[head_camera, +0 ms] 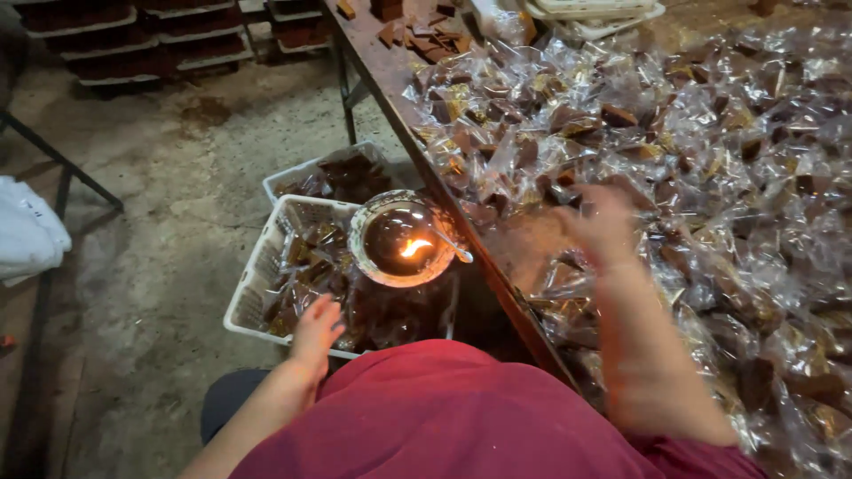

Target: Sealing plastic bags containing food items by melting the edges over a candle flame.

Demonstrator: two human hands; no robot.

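Roughly: bench point(382, 66) heaped with packets point(710, 177), brown blocks in clear film; concrete floor point(160, 266), stacked trays point(106, 44) behind. White basket point(253, 275) holds sealed packets beside lamp point(401, 241), flame lit. Left hand point(315, 333) over basket, fingers loose, apparently empty. Right hand point(603, 222) blurred on heap; grip unclear. Judgement: take one packet, keep film clear of flame.

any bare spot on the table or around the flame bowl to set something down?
Bare strip of table along its left edge, between loose brown pieces and wrapped pile. Small gap by right hand. Pile otherwise crowded. Basket under left hand full; flame bowl sits above it.
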